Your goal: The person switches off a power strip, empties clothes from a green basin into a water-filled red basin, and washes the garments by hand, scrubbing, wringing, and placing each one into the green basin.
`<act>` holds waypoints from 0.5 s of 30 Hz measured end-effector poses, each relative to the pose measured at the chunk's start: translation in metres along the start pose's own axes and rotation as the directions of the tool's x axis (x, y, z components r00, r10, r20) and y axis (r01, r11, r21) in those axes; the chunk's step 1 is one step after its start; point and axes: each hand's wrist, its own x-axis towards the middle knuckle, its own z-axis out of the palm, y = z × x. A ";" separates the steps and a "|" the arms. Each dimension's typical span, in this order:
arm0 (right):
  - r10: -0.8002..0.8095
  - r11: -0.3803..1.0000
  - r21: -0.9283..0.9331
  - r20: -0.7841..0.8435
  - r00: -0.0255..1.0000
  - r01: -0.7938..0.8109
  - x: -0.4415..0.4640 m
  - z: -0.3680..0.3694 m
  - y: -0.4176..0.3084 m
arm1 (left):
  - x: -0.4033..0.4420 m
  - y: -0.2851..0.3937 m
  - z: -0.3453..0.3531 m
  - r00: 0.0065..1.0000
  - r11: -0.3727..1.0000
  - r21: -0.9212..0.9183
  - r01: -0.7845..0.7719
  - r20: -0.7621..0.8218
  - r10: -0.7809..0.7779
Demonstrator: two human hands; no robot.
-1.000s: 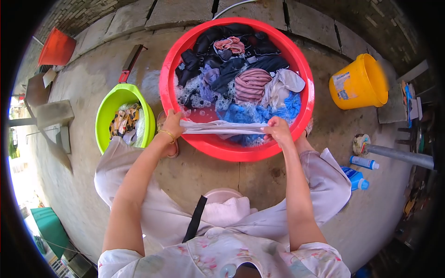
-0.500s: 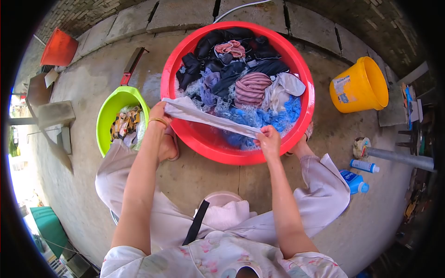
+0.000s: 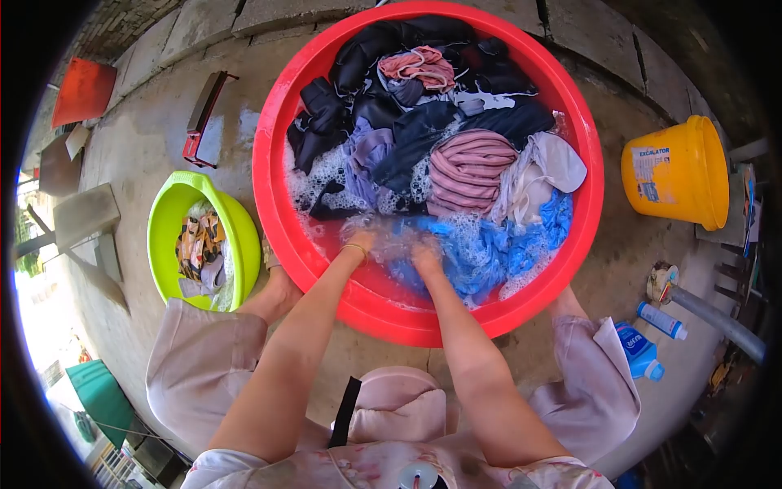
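Observation:
Both hands are down in the sudsy water of a large red basin (image 3: 383,316), near its front wall. My left hand (image 3: 359,242), with a bangle at the wrist, is wet and blurred by splashing. Just right of it, my right hand (image 3: 425,254) lies beside soaked blue fabric (image 3: 487,254). Water and foam hide the fingers of both hands, and the white cloth cannot be made out. Behind them are a striped pink garment (image 3: 471,173), a lavender cloth (image 3: 368,159), dark clothes (image 3: 358,65) and a pale garment (image 3: 560,163).
A lime-green basin (image 3: 160,253) holding patterned clothes (image 3: 199,244) stands at the left. A yellow bucket (image 3: 669,178) is at the right, above two blue bottles (image 3: 639,350). A metal pipe (image 3: 717,316) juts in nearby. Far left is an orange-red bucket (image 3: 84,90).
Both hands have moved from holding a white cloth stretched above the basin's front rim down into the water, which now splashes. The cloth has dropped from sight. The view has shifted closer over the basin.

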 end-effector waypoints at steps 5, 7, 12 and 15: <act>0.026 0.998 0.048 0.064 0.998 -0.029 -0.009 -0.058 -0.020 | -0.040 0.030 -0.196 0.780 0.383 -0.843 0.378 0.067 -0.623; -0.069 0.998 -0.002 -0.019 0.997 0.069 -0.024 -0.096 -0.030 | -0.063 0.021 -0.269 0.807 0.560 -0.741 0.370 -0.042 -0.589; -0.121 0.966 0.217 -0.113 0.986 0.143 -0.090 -0.198 -0.121 | -0.122 0.037 -0.400 0.779 0.044 -0.992 0.120 0.067 -0.624; -0.319 0.839 0.404 -0.178 0.931 0.364 -0.135 -0.221 -0.190 | -0.141 0.044 -0.428 0.837 0.220 -0.966 0.134 -0.009 -0.548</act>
